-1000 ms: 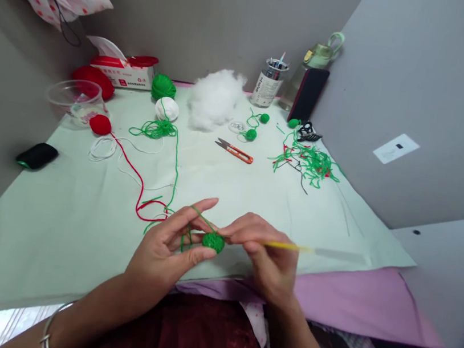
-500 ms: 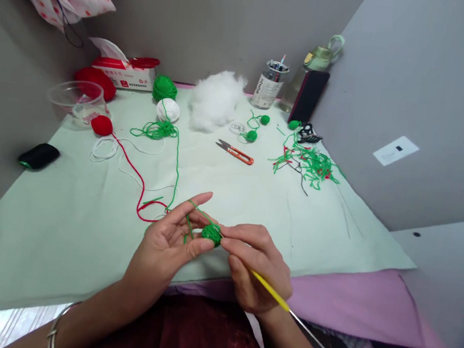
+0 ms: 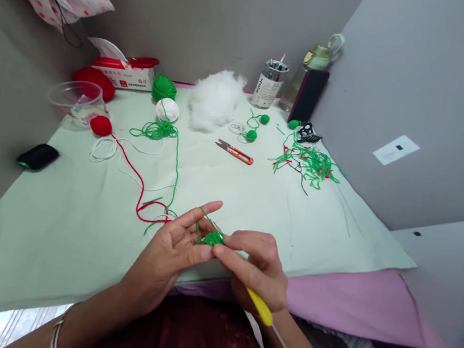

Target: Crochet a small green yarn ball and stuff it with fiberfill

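Note:
Between thumb and fingers, my left hand (image 3: 178, 250) pinches a small green crochet piece (image 3: 213, 238). Its raised index finger carries a taut strand of green yarn (image 3: 177, 160) that trails back across the table to a loose tangle. My right hand (image 3: 260, 267) is closed around a crochet hook with a yellow grip (image 3: 260, 306); the hook's metal back end points down toward my forearm. The hook's tip is at the right edge of the green piece, mostly hidden by my fingertips, which touch the piece.
Orange thread snips (image 3: 235, 152) lie mid-table, before white stuffing (image 3: 216, 101). Left are a red yarn ball (image 3: 101, 125), a plastic cup (image 3: 76, 96) and a black case (image 3: 38, 156). Yarn scraps (image 3: 313, 165), a phone (image 3: 309, 97) and a pen cup (image 3: 269, 85) stand or lie right.
Both hands have shifted slightly to the right with the green piece. The hook has swung to a steeper angle, its back end now lower and closer to me.

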`<state>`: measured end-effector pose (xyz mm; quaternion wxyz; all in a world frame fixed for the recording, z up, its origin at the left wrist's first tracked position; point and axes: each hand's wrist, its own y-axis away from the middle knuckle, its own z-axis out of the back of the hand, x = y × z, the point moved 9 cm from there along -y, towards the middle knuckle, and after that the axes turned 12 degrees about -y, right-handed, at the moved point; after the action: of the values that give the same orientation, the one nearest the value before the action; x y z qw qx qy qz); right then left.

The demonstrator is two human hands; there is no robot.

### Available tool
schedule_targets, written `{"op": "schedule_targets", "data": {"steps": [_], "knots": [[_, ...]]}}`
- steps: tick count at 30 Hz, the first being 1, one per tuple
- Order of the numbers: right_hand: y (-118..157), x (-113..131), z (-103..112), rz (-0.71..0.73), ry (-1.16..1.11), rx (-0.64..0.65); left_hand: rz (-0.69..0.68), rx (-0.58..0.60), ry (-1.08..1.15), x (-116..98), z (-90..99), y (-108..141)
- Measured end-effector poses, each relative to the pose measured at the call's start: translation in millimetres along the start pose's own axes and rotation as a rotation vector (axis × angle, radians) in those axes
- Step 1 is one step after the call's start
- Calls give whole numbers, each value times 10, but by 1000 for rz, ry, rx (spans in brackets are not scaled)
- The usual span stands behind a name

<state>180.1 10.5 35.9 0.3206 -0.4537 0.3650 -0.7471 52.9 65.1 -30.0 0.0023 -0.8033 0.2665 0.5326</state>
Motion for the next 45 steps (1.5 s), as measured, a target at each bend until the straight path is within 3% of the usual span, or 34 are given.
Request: {"op": "schedule_targets", "data": {"steps": [4, 11, 16, 25, 27, 29, 34, 38, 41, 45], "knots": [[18, -176, 52, -143, -256, -131, 45, -14, 38, -11, 36, -17], [-47, -251, 114, -287, -459, -94, 16, -33, -53, -39, 105, -37], [11, -437, 140, -484, -622, -185, 23, 20, -60, -65, 80, -68], [103, -639, -20, -873, -968, -389, 49, 87, -50, -55, -21, -79], [85, -615, -34, -830, -917, -398, 29, 107, -58, -49, -74, -79], [24, -557, 8, -697, -750, -388, 5, 109, -83, -48, -101, -78], [-148, -408, 50, -415, -443, -328, -17, 8, -149, -65, -6, -84], [-191, -477, 19, -464, -527, -305, -1, 13, -147, -91, 7, -95], [-210, -439, -39, -455, -481, -187, -54, -27, -197, -171, 22, -97], [-215, -109, -46, -115, -38, -88, -96, -110, -162, -225, 41, -75]]}}
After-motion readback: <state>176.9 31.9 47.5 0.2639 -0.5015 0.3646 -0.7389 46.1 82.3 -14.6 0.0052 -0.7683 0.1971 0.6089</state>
